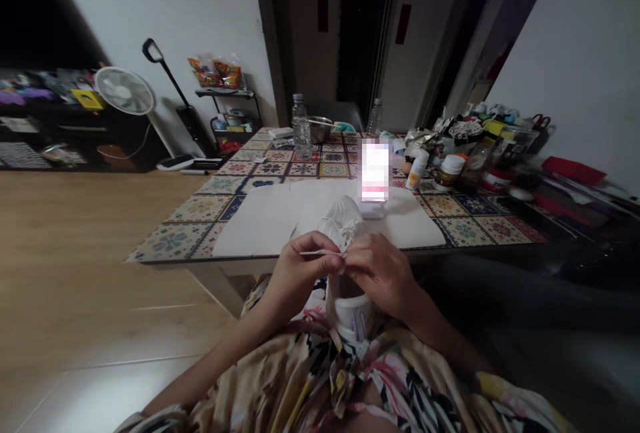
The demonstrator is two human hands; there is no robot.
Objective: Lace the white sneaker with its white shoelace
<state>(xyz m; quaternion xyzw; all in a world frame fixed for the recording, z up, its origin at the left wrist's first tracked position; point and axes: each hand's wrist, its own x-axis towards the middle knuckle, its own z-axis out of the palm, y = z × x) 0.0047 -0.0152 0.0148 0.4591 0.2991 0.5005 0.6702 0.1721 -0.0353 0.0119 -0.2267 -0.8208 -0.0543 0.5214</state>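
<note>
A white sneaker [345, 220] stands heel-down on my lap, its toe leaning on the table's front edge. My left hand [295, 273] pinches a white shoelace [320, 253] that runs level towards the shoe's eyelets. My right hand [380, 273] is closed on the lacing area at the lace's other end; its fingertips are pressed together there. Both hands sit just in front of the table edge, above my floral-print clothing [350, 380].
A patterned-tile table [200, 210] carries a white sheet [270, 216], a lit phone [375, 172] on a stand, a water bottle [301, 128], a metal bowl [320, 128] and several jars and clutter at the right. A fan [124, 91] and shelves stand at the left wall.
</note>
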